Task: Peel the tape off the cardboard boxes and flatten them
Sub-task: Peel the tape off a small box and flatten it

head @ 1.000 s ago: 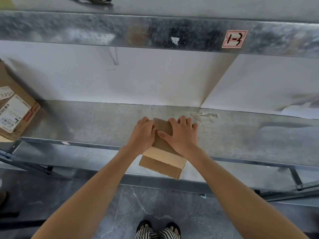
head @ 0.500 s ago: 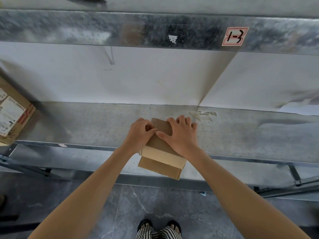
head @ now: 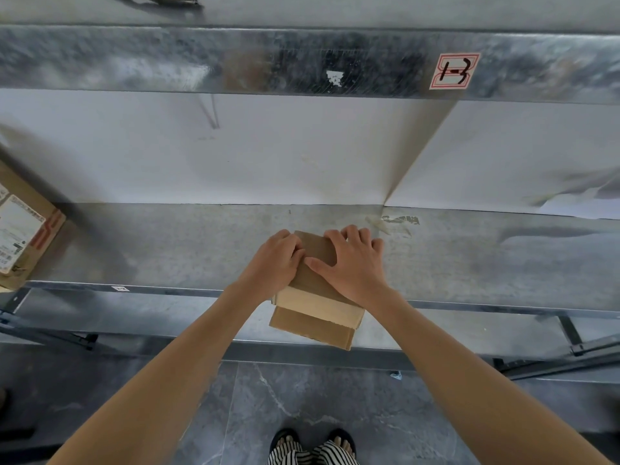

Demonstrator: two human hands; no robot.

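A small brown cardboard box [head: 315,313] lies on the front part of a metal shelf [head: 167,250], its near end hanging over the shelf's edge. My left hand [head: 273,263] sits on its left side with the fingers curled over the top panel. My right hand [head: 352,263] lies flat on the right half, fingers spread, thumb pointing left across the cardboard. The far end of the box shows between the two hands. No tape is visible on the exposed faces.
A larger cardboard box [head: 23,229] with white shipping labels stands at the shelf's far left. An upper metal shelf [head: 268,58] with a red-bordered label [head: 454,71] overhangs. White back panels close the rear. Below is a grey tiled floor.
The view has drifted slightly right, so the labelled box at the left slides toward the frame edge. Both hands stay pressed on the small box, shifted slightly away from me.
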